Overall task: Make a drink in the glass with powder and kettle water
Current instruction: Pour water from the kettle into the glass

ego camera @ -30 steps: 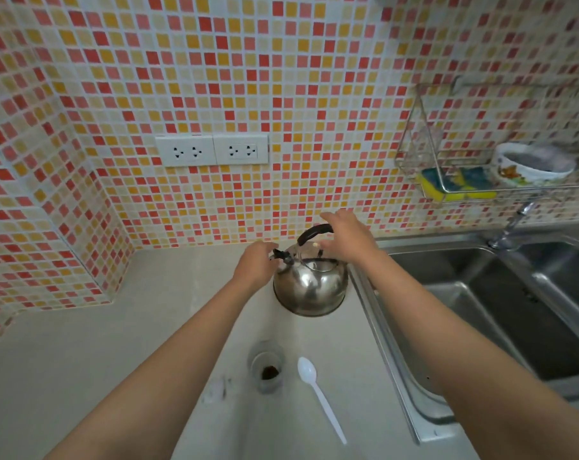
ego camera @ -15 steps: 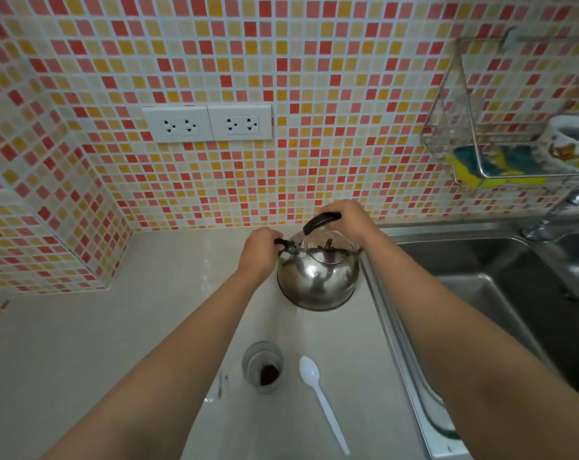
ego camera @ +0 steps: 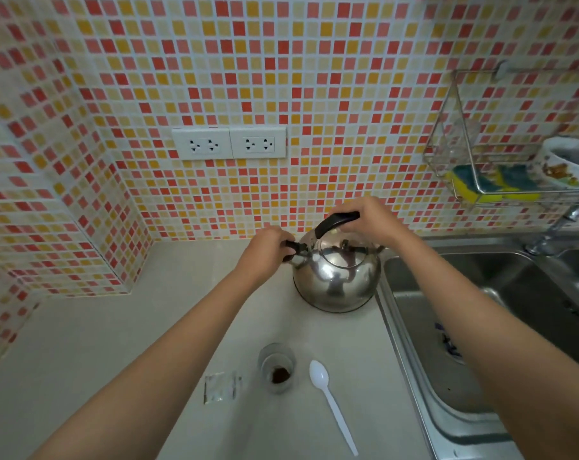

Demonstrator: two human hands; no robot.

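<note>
Right hand (ego camera: 369,220) gripping kettle (ego camera: 336,277) handle; left hand (ego camera: 268,249) pinching spout cap. Powder already in glass (ego camera: 276,366). Next: open spout, lift, pour.

- I see bare counter (ego camera: 82,343) left of my arms.
- Kettle (ego camera: 336,277) blocks the back; glass (ego camera: 276,366), spoon (ego camera: 331,406) and sink rim (ego camera: 411,360) crowd the front.

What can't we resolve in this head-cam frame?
- Water level in the kettle: opaque steel body.
- Spout cap open or shut: left hand covers it.
- Right hand grip: fingers wrap behind the handle.
- Bowl on the wire rack: cut by the right edge.
- Clear packet: too faint to tell whether it is empty.
- Powder in the glass: type unreadable.
</note>
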